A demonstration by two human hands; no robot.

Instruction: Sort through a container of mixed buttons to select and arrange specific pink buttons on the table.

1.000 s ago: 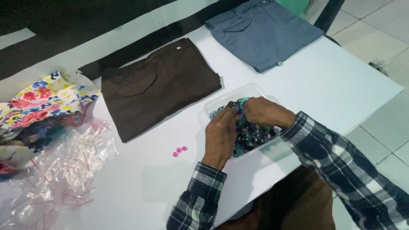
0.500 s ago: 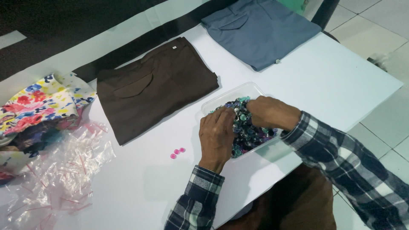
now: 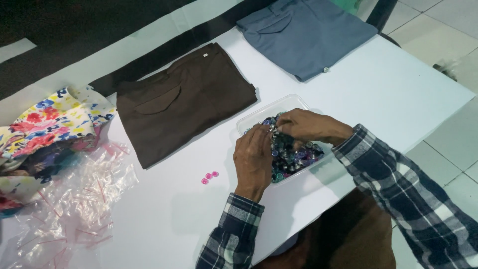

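Observation:
A clear plastic box [image 3: 287, 102] on the white table [image 3: 388, 84] is filled with several small buttons [image 3: 293, 154] in blue, green and purple. My left hand [image 3: 255, 158] rests over the box's left side, fingers curled down into the buttons. My right hand [image 3: 308, 126] reaches in from the right, fingertips pinched among the buttons close to the left fingers. Whether either hand holds a button is hidden by the fingers. Three pink buttons [image 3: 209, 178] lie loose on the table just left of my left hand.
Folded brown trousers [image 3: 189, 99] lie behind the box, folded grey-blue trousers [image 3: 303, 32] at the far right. Flowered fabric [image 3: 47, 129] and several crumpled clear plastic bags [image 3: 74, 204] lie at the left. The table's right corner edge drops to a tiled floor [image 3: 448, 30].
Both hands keep shifting slightly among the buttons in the box. The view has drifted a little; the other things lie as before.

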